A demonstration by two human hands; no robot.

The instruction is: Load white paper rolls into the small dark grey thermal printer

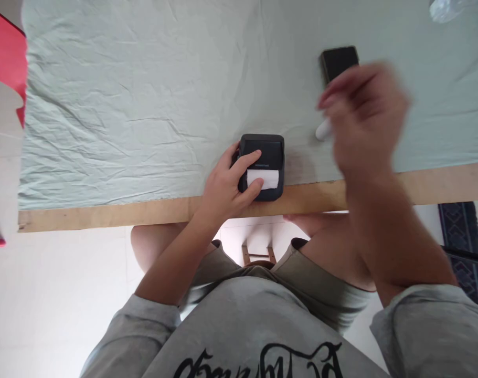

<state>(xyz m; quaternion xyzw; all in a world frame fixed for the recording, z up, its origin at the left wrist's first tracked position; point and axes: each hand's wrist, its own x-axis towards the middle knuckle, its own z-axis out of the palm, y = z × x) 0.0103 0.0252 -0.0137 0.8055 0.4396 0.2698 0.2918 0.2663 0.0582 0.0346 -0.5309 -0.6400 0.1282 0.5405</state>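
Device (pixel 272 148) is sitting just below the middle of the frame, black and boxy, at the near edge of the counter (pixel 113 212). A strip of white paper (pixel 271 179) is showing on its lower part. The person's left hand (pixel 222 185) is lying over the device from the left: the forefinger is resting on the black top, the thumb is reaching onto the paper, the two spread apart. Its other fingers are disappearing down the device's left side, so I can't tell whether they are gripping.

Right of the middle, the right hand (pixel 367 115) is hovering in a blur, fingers curling inward; whether it is pinching anything I can't tell. Something white (pixel 322 130) is poking out just beside it, mostly hidden. A phone (pixel 340 60) is lying above, partly covered by that hand.

Pale, wrinkled cloth (pixel 116 94) is covering most of the counter. Clear plastic (pixel 445 10) is lying at the upper right, and something red (pixel 4 63) is standing out at the upper left.
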